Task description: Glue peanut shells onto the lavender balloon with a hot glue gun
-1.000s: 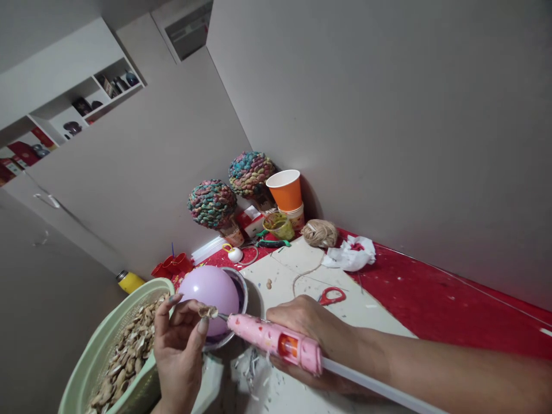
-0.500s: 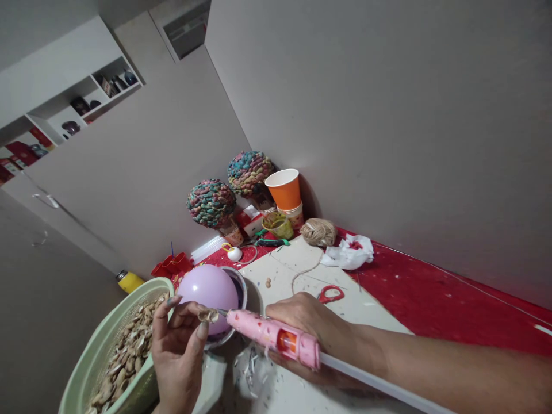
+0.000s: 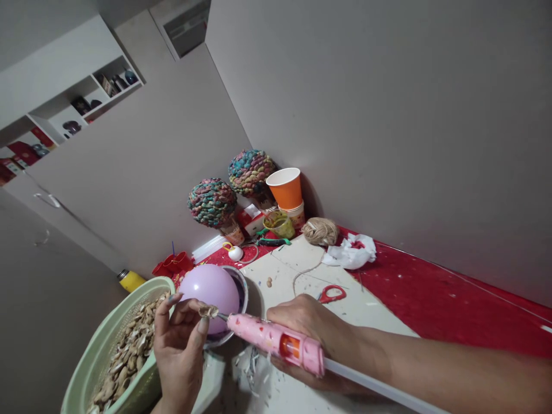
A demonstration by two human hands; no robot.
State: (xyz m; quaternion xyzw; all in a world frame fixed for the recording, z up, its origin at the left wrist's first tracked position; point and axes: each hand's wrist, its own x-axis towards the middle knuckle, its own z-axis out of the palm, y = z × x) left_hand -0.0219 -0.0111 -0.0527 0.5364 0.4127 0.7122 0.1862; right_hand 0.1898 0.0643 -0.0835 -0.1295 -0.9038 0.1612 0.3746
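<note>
Pinched between the thumb and fingers of my left hand [image 3: 181,339] is a peanut shell [image 3: 209,311]. My right hand [image 3: 302,325] grips a pink glue gun [image 3: 267,339], its nozzle tip at the shell's right side. A long whitish glue stick [image 3: 371,382] sticks out of the gun's back end. Behind my left fingers a lilac balloon [image 3: 211,290] rests in a bowl [image 3: 244,293]. A green basket [image 3: 77,351] of peanut shells [image 3: 129,351] stands left of my left hand.
Red-handled scissors [image 3: 332,294] lie beyond my right hand. Farther back are a twine ball [image 3: 319,231], crumpled white tissue [image 3: 351,253], an orange paper cup [image 3: 285,190] and two colourful shell-covered balls [image 3: 212,202] on cups. A yellow bottle [image 3: 130,280] stands behind the basket.
Both hands keep nearly the same pose, with the nozzle still at the peanut shell. The whole view has shifted very slightly.
</note>
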